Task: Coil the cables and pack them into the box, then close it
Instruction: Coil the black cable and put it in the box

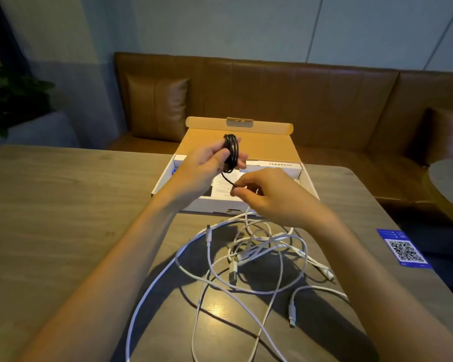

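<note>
A black cable (230,150) is wound into a small upright coil, and my left hand (207,165) grips it above the open white cardboard box (162,178). The cable's loose end runs down to my right hand (270,197), which pinches it between thumb and fingers over the box's front half. The box lid (262,146) stands tilted back, brown inside. Papers lie in the box. Several white cables (246,257) sprawl tangled on the table in front of the box, between my forearms.
The wooden table (50,218) carries a blue QR-code card (404,248) near its right edge. A brown leather bench (311,95) runs behind the table, with a cushion at its left. A round table edge (447,184) shows at far right.
</note>
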